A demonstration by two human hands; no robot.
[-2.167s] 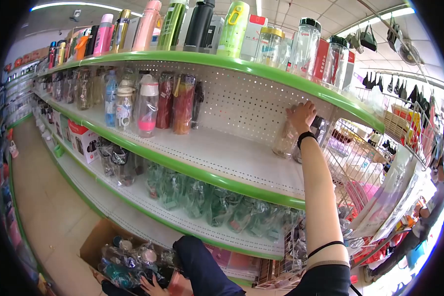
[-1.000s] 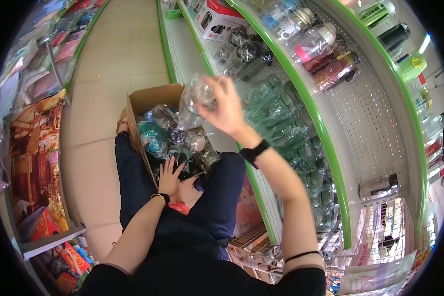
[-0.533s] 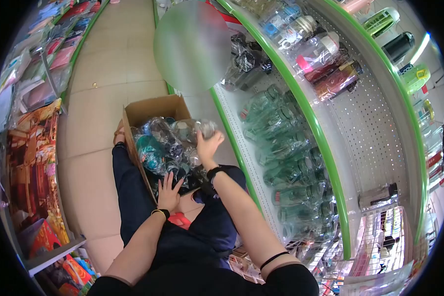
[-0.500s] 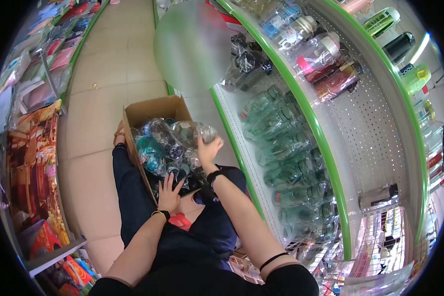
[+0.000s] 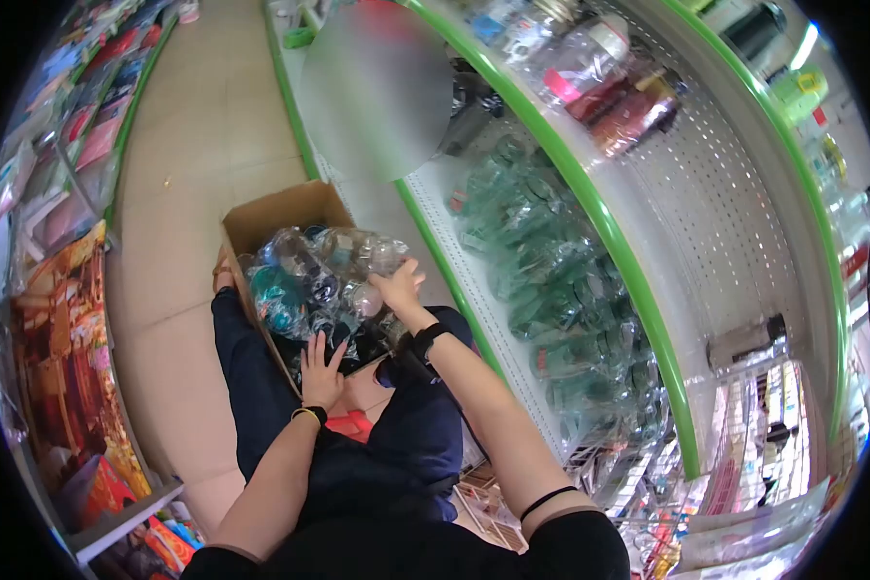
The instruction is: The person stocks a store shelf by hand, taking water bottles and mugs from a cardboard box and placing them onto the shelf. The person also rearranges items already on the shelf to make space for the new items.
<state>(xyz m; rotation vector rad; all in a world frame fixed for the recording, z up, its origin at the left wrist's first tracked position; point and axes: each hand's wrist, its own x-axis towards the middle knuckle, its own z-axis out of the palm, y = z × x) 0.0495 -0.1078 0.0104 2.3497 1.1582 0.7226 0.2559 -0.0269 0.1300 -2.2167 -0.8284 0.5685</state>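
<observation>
From where I stand, everything is arranged around the cardboard box (image 5: 285,210), which sits on the floor between the person's legs. The clear wrapped bottle (image 5: 382,254) lies on its side at the top of the box's contents, up against the box's right wall. Its long axis seems to run across the box, one end toward the middle of the pile and the other out by the right rim, though the crinkled wrap blurs where it begins.

The right hand (image 5: 399,287) is the nearer one, just at that outer end. The bottle lies beyond its fingers, away from the person and a little toward the box's middle. Those fingers are bent, thumb on the box side, and look to be touching the wrap; whether they actually grip, I can't tell.

The left hand (image 5: 321,377) is well apart from that bottle, at the box's near edge, its fingers fanned wide over dark wrapped things and closed round nothing that I can see. A teal wrapped bottle (image 5: 278,295) lies near the box's left wall. To the right of the box, green-tinted bottles (image 5: 541,280) crowd a shelf (image 5: 464,290).
</observation>
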